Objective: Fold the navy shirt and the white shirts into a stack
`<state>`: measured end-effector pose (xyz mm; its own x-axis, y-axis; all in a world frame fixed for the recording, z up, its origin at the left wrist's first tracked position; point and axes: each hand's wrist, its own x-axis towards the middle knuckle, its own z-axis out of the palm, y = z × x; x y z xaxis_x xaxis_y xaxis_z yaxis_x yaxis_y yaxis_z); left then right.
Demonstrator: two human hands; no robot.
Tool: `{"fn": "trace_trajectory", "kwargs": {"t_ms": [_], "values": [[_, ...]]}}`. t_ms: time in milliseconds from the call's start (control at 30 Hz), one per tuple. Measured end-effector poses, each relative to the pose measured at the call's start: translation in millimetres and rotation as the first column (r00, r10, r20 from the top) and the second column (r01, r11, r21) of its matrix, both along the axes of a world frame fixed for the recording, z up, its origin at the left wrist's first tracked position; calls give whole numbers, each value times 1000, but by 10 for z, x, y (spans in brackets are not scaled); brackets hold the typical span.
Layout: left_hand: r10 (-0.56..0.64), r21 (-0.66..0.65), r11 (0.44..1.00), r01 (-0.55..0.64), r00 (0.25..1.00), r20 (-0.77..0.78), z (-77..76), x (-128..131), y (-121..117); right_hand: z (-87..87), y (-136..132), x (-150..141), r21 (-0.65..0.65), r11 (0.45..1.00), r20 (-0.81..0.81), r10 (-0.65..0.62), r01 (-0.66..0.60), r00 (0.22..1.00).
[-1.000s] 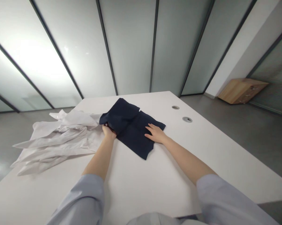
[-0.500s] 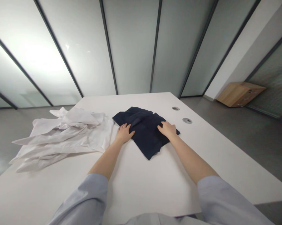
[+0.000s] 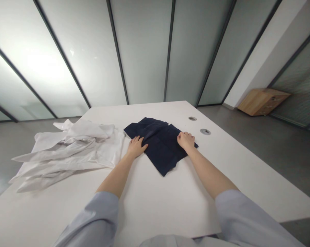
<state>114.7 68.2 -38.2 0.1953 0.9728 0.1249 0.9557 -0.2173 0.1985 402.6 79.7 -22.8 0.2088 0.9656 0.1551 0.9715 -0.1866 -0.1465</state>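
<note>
A dark navy garment [image 3: 161, 145] lies bunched on the white table in front of me, with one corner pointing toward me. I cannot tell what kind of garment it is. My left hand [image 3: 136, 146] rests on its left edge, fingers spread and thumb stretched out. At the garment's right side, my right hand [image 3: 186, 140] is closed, its fingers curled and pinching the cloth. The fingertips of that hand are partly hidden.
A pile of crumpled white clothes [image 3: 75, 151] covers the left side of the white table [image 3: 167, 206]. Two round cable holes [image 3: 205, 131] are set into the tabletop at the right. A wooden cabinet [image 3: 260, 101] stands on the floor beyond, near frosted glass panels [image 3: 144, 51].
My right hand has curled its fingers from spread to closed on the navy cloth. My left hand and the garment have stayed about where they were.
</note>
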Motion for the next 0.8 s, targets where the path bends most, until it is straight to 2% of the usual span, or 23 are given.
{"fn": "trace_trajectory", "kwargs": {"t_ms": [133, 233, 333, 400, 467, 533, 600, 633, 667, 700, 733, 800], "values": [[-4, 16, 1000, 5, 1000, -16, 6, -6, -2, 3, 12, 47, 10, 998, -12, -56, 56, 998], [-3, 19, 1000, 3, 1000, -13, -8, -11, -4, 42, 11, 79, 50, 997, -22, -50, 51, 999], [15, 58, 998, -16, 1000, 14, -27, -7, -6, 111, -28, -17, 237, 969, -26, 79, -70, 997], [38, 127, 991, -45, 998, 52, -22, 3, -13, 149, -102, -188, 336, 910, -32, 269, -243, 963], [19, 205, 978, -37, 996, 92, 7, 20, -28, 166, -222, -418, 338, 819, -63, 512, -464, 857], [-63, 265, 964, 34, 993, 104, 49, 41, -49, 168, -367, -650, 252, 679, -137, 731, -690, 669], [-164, 282, 950, 136, 983, 79, 87, 63, -67, 178, -486, -814, 169, 532, -252, 837, -830, 486], [-211, 266, 945, 188, 976, 58, 100, 72, -71, 190, -519, -854, 155, 484, -327, 848, -861, 418], [-253, 235, 942, 238, 967, 36, 106, 80, -72, 208, -527, -861, 168, 472, -404, 834, -865, 376], [-291, 195, 939, 282, 957, 18, 108, 84, -69, 228, -508, -836, 202, 498, -470, 805, -843, 363], [-324, 153, 935, 320, 946, 5, 105, 86, -62, 246, -464, -780, 245, 557, -520, 766, -794, 377], [-369, 104, 924, 367, 929, 2, 93, 82, -40, 257, -319, -601, 308, 711, -561, 672, -632, 483]]}}
